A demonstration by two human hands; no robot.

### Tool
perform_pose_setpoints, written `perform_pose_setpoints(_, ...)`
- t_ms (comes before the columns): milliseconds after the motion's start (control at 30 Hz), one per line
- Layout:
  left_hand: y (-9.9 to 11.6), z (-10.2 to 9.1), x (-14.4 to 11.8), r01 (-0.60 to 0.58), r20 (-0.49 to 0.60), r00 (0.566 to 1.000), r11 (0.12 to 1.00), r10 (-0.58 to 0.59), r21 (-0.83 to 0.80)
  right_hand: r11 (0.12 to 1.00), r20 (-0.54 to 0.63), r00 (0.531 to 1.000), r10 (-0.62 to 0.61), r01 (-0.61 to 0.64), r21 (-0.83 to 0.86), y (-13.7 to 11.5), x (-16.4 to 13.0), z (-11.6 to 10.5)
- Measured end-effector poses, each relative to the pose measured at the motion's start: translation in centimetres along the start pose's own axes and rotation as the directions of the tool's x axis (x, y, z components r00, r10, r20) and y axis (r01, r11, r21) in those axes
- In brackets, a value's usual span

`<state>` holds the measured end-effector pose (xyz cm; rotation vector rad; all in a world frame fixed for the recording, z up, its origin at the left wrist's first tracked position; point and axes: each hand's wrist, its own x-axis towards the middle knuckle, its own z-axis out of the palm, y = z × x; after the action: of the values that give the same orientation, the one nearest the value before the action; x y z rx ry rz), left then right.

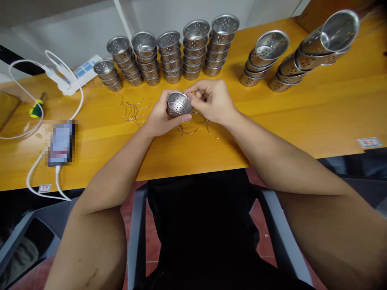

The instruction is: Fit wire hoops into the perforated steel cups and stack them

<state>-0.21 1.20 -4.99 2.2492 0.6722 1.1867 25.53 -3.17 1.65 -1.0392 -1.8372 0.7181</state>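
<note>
Yellow bench (302, 121) room lies open toward the near edge, so the small perforated metal cup (179, 104), gripped in the left hand (160, 117) above loose wire rings (136, 112), is best kept steady while the right hand (213, 100) pinches at its rim, clear of the stacked cups (169, 56) behind.
</note>
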Motion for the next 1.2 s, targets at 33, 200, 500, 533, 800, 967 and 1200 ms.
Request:
perform_pose_setpoints(33,0.0,0.0,0.0,0.011,0.004,1.000,1.000,-0.011,0.006,1.000,-0.001,1.000,0.001,-0.001,0.000,0.1,0.0,0.1)
perform_pose_setpoints(200,0.1,0.1,0.0,0.072,0.013,0.997,0.997,-0.072,-0.023,0.999,0.001,1.000,-0.001,0.001,0.043,0.6,0.1,0.4)
perform_pose_setpoints(500,0.1,0.1,0.0,-0.010,0.011,1.000,0.999,0.010,0.039,0.998,-0.026,0.999,0.040,-0.039,0.040,0.4,0.1,0.9)
perform_pose_setpoints(533,0.2,0.1,0.0,-0.021,0.022,1.000,0.999,0.021,0.044,0.998,-0.034,0.998,0.044,-0.042,0.041,0.4,0.1,1.0)
perform_pose_setpoints(800,1.2,0.8,0.3,0.077,-0.016,0.997,0.997,-0.076,0.015,0.993,-0.041,0.997,0.058,-0.054,0.108,-0.5,0.1,1.9)
perform_pose_setpoints(967,2.1,0.3,0.5,0.224,-0.053,0.972,0.971,-0.229,-0.085,0.932,0.132,0.991,0.012,-0.059,0.357,-0.2,0.2,0.7)
perform_pose_setpoints(1200,1.9,0.0,0.4,0.268,-0.013,0.961,0.939,-0.278,-0.216,0.823,0.285,0.953,-0.100,-0.081,0.562,-0.3,0.4,-0.2)
